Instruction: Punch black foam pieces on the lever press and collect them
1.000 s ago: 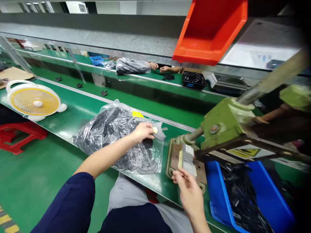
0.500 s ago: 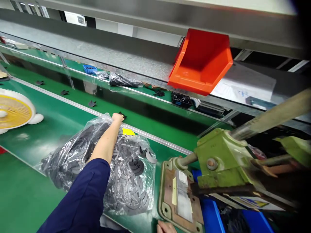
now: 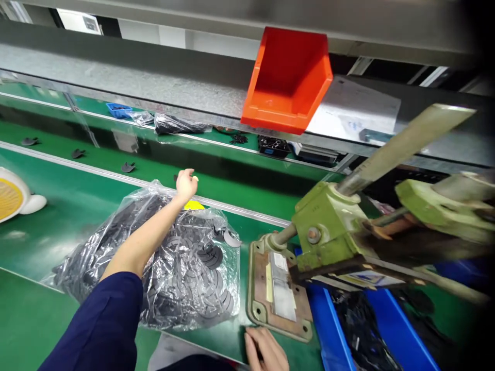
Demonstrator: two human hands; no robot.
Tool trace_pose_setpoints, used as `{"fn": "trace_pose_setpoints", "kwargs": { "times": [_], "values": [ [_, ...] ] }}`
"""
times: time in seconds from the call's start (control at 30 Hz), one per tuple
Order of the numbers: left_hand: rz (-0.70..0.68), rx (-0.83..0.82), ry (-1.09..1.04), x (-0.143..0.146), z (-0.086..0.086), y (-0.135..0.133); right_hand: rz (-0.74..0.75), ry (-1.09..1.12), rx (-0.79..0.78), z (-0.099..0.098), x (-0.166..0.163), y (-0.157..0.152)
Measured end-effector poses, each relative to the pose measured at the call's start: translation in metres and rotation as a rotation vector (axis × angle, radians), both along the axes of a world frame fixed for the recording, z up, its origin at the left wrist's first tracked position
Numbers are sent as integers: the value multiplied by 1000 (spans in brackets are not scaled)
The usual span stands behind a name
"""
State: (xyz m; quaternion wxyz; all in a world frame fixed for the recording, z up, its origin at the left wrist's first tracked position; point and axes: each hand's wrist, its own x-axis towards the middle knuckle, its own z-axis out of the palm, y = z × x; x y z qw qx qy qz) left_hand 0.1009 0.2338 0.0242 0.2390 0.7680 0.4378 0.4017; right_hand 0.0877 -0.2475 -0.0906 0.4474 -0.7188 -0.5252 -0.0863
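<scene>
Taking 12 o'clock as straight ahead of me, my right hand (image 3: 266,351) rests at 2 o'clock on the green bench, fingers loosely bent; whether it holds anything I cannot tell. I should leave it short of the flat rectangular metal base (image 3: 302,305) of the olive-green lever press (image 3: 325,226), just beyond the fingertips, and away from the deep blue plastic bin (image 3: 334,330) of black parts between 2 and 3 o'clock. At 11 o'clock lies the clear plastic bag (image 3: 189,257) filled with grey curved parts; my left forearm crosses above it, so I should carry the elbow high enough not to drag the film. My left hand (image 3: 186,184), well apart from the right and just short of 12 o'clock, reaches past the straight silver metal rail (image 3: 247,212) to the smooth green strip (image 3: 240,189). A small dark piece (image 3: 175,178) shows at the hand's 9 o'clock side, partly hidden; I cannot tell whether my fingers grip it. I judge the wrist best held level and the fingers eased gently, so the piece lies flat, in line with the three dark-grey curved pieces (image 3: 128,167) spaced along the strip from 11 o'clock leftward.
</scene>
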Motion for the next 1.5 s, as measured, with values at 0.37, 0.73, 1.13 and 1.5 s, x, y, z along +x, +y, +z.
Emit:
{"fn": "trace_pose_setpoints", "kwargs": {
  "times": [0.37, 0.73, 1.13, 1.5],
  "values": [
    [-944, 287, 681, -8, -31, -191, -41, 113, -210, 72, 32, -38],
    [-562, 299, 1126, -36, -15, -192, -433, 276, -845, 97, 178, -117],
    [-721, 224, 810, -58, 2, -228, -308, 308, -679, 91, 181, -94],
    [-940, 39, 457, -55, 20, -299, -328, 520, -119, 103, 161, -108]
  ]
}}
